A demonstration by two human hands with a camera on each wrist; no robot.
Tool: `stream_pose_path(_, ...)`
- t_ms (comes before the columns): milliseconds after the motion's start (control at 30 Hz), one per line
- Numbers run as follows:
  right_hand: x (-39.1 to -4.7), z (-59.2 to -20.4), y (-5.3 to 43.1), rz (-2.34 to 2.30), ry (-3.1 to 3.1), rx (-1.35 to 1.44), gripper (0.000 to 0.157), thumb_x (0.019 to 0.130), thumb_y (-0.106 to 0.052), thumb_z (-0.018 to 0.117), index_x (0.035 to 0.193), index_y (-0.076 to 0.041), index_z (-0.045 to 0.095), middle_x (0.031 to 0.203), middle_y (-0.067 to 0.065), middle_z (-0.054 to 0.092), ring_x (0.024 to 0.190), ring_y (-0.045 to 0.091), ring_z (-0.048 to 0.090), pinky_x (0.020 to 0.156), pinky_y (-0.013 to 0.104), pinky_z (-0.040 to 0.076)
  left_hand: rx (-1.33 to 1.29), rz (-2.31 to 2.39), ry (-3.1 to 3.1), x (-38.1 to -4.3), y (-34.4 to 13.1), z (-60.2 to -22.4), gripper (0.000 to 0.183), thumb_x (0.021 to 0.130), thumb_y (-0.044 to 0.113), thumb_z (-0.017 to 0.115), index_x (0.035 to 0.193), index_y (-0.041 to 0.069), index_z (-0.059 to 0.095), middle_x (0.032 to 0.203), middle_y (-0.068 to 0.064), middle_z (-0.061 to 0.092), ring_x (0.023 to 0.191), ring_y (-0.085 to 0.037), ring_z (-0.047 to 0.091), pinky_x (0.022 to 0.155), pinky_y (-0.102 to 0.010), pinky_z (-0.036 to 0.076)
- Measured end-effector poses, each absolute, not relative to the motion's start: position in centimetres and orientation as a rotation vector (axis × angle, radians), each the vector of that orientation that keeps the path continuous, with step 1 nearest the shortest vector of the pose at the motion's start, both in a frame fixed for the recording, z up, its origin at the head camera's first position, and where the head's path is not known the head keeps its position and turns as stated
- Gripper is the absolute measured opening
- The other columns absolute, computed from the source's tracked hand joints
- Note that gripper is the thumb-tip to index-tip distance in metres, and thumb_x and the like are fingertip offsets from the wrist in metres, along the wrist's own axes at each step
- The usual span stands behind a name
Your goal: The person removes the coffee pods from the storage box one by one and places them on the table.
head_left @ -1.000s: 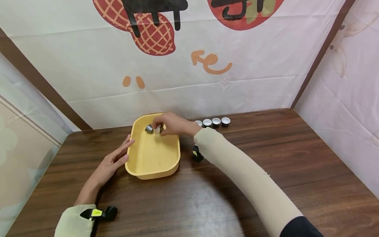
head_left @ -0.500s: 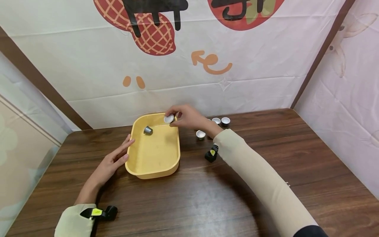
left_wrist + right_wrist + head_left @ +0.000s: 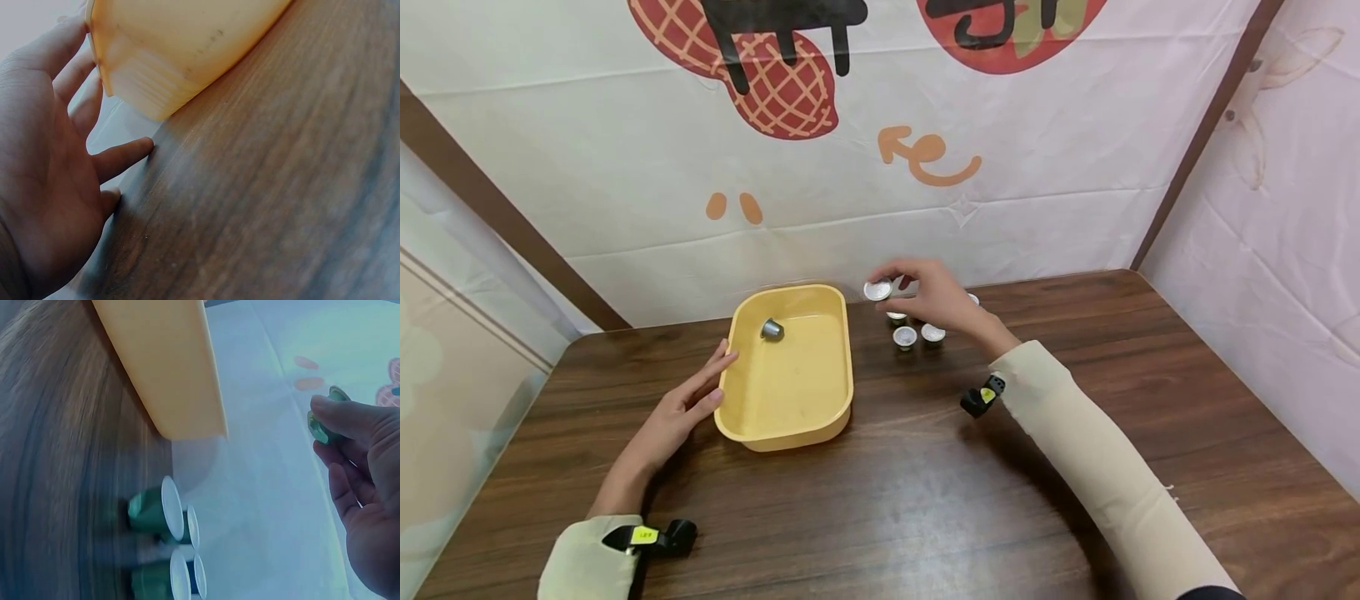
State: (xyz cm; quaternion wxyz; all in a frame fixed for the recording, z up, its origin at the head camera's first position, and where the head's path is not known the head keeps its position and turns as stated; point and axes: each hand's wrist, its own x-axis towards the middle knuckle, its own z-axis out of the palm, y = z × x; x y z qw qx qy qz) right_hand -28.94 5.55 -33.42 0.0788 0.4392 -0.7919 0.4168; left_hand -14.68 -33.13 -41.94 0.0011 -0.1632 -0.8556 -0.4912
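My right hand (image 3: 928,293) pinches a coffee capsule (image 3: 877,290) between thumb and fingers, just right of the yellow tray (image 3: 797,436). Its silver lid faces up in the head view; the right wrist view shows a green body. Below and beside that hand, several capsules stand lid up on the table, such as one green capsule (image 3: 150,511) in front; others are partly hidden behind the hand. Inside the tray, a dark grey capsule (image 3: 772,330) lies on its side near the back left. My left hand (image 3: 672,419) touches the tray's left rim with extended fingers.
The brown wooden table (image 3: 850,517) reaches back to a white printed cloth (image 3: 820,250), with the tray and the capsules close to that far edge. A black wrist camera (image 3: 982,397) hangs under the right sleeve, and another (image 3: 679,538) sits by the left one.
My right hand has lifted a capsule out of the tray and carried it right, past the rim, toward the standing capsules. The left hand has stayed at the tray's rim.
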Motion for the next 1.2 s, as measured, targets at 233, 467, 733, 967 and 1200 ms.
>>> stream_pose_path(233,-28.2,-33.8,8.3,1.301,-2.399,1.181,0.03,0.082,-0.017,0.077,0.112,-0.016,0.069,0.106,-0.007,0.066,0.09,0.01,0.059,0.079,0.033,0.048,-0.524,-1.553,-2.676,-14.5,-33.1,-41.9,0.052,0.101,0.011,0.048,0.15,0.021,0.034,0.159,0.005,0.011,0.143,-0.005,0.01,0.098,-0.007,0.023)
stream_pose_path(467,-27.8,-34.9,11.1,1.375,-2.403,0.996,0.033,0.078,-0.019,0.082,0.109,-0.017,0.071,0.101,-0.005,0.068,0.082,0.016,0.062,0.074,0.036,0.049,-0.53,-1.561,-2.669,-14.8,-33.3,-41.8,0.052,0.101,0.01,0.048,0.15,0.021,0.034,0.159,0.005,0.011,0.143,-0.004,0.01,0.098,-0.006,0.023)
stream_pose_path(733,-27.7,-36.8,13.4,1.376,-2.464,0.879,0.033,0.077,-0.011,0.081,0.107,-0.017,0.071,0.104,-0.005,0.068,0.083,0.015,0.064,0.073,0.038,0.051,-0.537,-1.545,-2.668,-15.0,-33.4,-41.4,0.052,0.101,0.009,0.047,0.151,0.019,0.034,0.159,0.005,0.011,0.142,-0.004,0.011,0.098,-0.007,0.024)
stream_pose_path(967,-28.4,-39.3,14.7,1.402,-2.506,0.829,0.033,0.076,-0.011,0.082,0.108,-0.011,0.07,0.103,0.001,0.069,0.086,0.015,0.065,0.078,0.031,0.052,-0.543,-1.552,-2.674,-14.6,-33.2,-41.4,0.054,0.101,0.008,0.047,0.151,0.02,0.032,0.16,0.005,0.01,0.143,-0.004,0.011,0.097,-0.006,0.023)
stream_pose_path(1200,-28.7,-41.2,15.2,1.436,-2.559,0.793,0.034,0.076,-0.013,0.082,0.107,-0.011,0.071,0.101,0.002,0.069,0.084,0.016,0.067,0.076,0.029,0.053,-0.544,-1.556,-2.669,-14.6,-32.9,-41.6,0.054,0.101,0.008,0.048,0.151,0.02,0.032,0.16,0.003,0.01,0.142,-0.004,0.011,0.097,-0.006,0.023)
